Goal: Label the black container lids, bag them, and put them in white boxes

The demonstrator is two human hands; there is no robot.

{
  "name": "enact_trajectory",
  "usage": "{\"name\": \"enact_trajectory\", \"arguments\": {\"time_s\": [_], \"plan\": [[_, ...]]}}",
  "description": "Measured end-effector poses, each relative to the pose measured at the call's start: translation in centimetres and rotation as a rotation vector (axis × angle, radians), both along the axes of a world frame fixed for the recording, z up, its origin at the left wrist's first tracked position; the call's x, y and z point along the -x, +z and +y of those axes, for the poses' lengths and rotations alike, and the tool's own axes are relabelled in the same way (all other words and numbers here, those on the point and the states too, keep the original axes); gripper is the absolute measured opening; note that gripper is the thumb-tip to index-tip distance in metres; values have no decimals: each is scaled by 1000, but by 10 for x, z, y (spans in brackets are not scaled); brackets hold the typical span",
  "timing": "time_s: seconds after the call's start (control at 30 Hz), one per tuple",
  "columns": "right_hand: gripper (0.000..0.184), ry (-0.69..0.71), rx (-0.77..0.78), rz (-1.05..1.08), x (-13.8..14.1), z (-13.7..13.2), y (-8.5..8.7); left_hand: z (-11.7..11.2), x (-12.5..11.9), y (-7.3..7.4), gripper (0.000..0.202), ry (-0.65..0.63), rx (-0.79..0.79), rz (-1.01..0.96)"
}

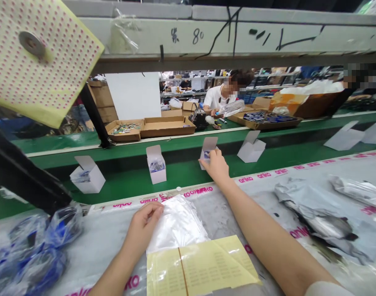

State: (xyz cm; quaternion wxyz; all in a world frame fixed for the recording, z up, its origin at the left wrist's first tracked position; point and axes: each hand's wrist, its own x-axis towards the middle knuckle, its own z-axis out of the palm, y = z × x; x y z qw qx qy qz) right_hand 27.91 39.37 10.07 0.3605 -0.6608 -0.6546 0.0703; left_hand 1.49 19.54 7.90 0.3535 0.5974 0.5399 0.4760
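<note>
At the middle of the green conveyor, my right hand (217,165) is closed around the front of a small white box (203,164). Its flap stands up, and a bit of blue shows inside between my fingers. My left hand (144,224) rests at the left edge of a stack of shiny clear plastic bags (181,224), its fingers curled together. Whether a bag is pinched in them is hidden. Just in front of the stack lies a yellow printed sheet (203,267) with a brown band across it.
More open white boxes (158,170) stand along the green conveyor (126,181). Blue items in clear bags (36,250) pile up at left; grey plastic packs (323,218) lie at right. A black post (24,168) slants at left. Beyond are cardboard trays (167,126) and a person (220,96).
</note>
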Motion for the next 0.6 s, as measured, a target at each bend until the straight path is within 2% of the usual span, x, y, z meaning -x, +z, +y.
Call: {"name": "enact_trajectory", "arguments": {"time_s": [0.07, 0.17, 0.33, 0.43, 0.5, 0.6], "plan": [[26, 3, -17, 160, -2, 3, 0, 0, 0, -1, 32, -4, -9, -2], [32, 116, 17, 415, -9, 4, 17, 1, 1, -2, 32, 5, -14, 1], [52, 544, 140, 782, -6, -22, 64, 1, 1, -3, 32, -6, -15, -13], [56, 786, 252, 1069, 6, -44, 82, 1, 1, -3, 34, 2, -2, -15], [51, 831, 302, 1182, 14, -54, 87, 1, 1, -2, 35, 7, 9, -10], [42, 826, 325, 1237, 22, -59, 88, 2, 1, 0, 35, 5, 11, -5]]}}
